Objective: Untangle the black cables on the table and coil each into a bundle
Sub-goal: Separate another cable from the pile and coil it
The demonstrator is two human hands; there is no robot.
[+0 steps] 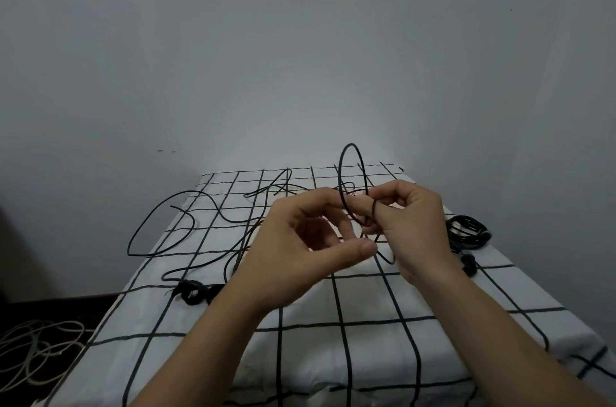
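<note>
Between the hands, raised above the checked table (333,340), a black cable (339,179) stands up in a tall, narrow loop.

Head view: the right hand (416,223) pinches this cable between thumb and fingers, and a turn of it lies round the forefinger (383,211). The left hand (300,240) is curled, its thumb reaching toward the fingertips, and the loop's near side crosses by its forefinger. Whether it grips the cable or only steadies it, I cannot tell. From the hands the cable drops to the table and runs off to the left.

Beyond and left of the left hand, loose cable (140,226) sprawls in wide curves, one of them hanging past the table's left edge. Beyond the hands, strands cross one another in a tangle (283,186). Just right of the right hand lies a coiled bundle (466,230), and left of the left forearm a small bundle (191,293). A dark lump (468,265) beside the right wrist is too small to name. White cables (36,346) lie on the floor, far left.

My judgement is that the task is partly done. Two bundles look finished. The coil in hand is at its first turns, with most of its length on the table. What is left is to free the crossings, wind this cable in, and coil whatever else lies loose.
</note>
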